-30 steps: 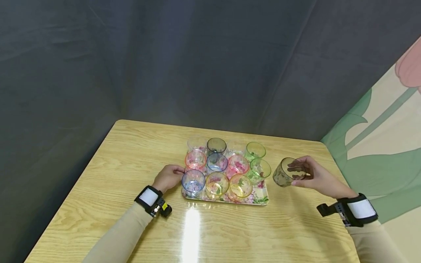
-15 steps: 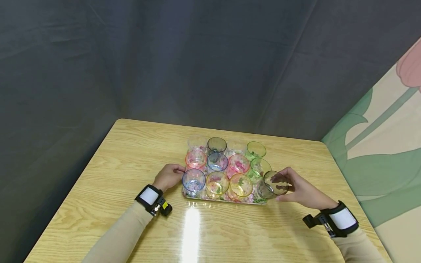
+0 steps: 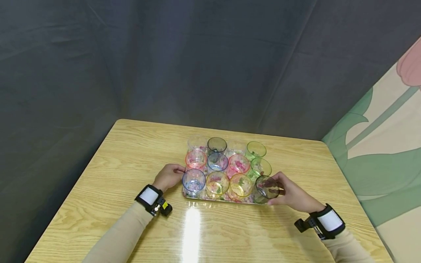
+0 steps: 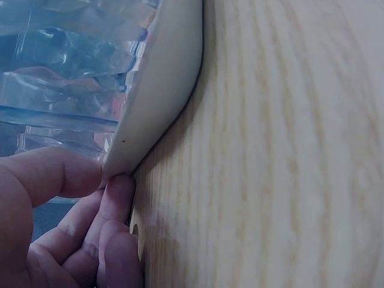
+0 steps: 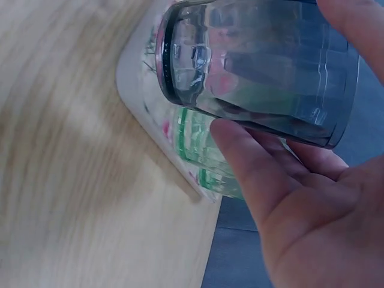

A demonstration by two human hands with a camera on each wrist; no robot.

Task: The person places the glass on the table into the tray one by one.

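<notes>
My right hand (image 3: 291,191) grips a smoky grey tumbler (image 3: 260,197) by its side, thumb and fingers around it. The tumbler stands upright at the near right corner of a floral tray (image 3: 204,198). In the right wrist view, the tumbler's base (image 5: 169,57) is over the tray; whether it touches cannot be made out. My left hand (image 3: 168,178) pinches the tray's left rim, with the thumb on top and a finger beneath in the left wrist view. Nearest to it stands a blue tumbler (image 3: 193,182). A yellow tumbler (image 3: 241,186) is just left of the grey one.
Several other clear and coloured tumblers stand in rows on the tray, among them green (image 3: 261,168), pink (image 3: 238,165) and dark grey (image 3: 216,146) ones. The wooden table (image 3: 144,146) ends at a dark curtain (image 3: 204,65) behind. A flower-patterned cloth (image 3: 388,157) hangs at right.
My right hand has carried the grey tumbler from beside the tray leftward and nearer to me, onto the tray's near right corner. The left hand has stayed at the rim.
</notes>
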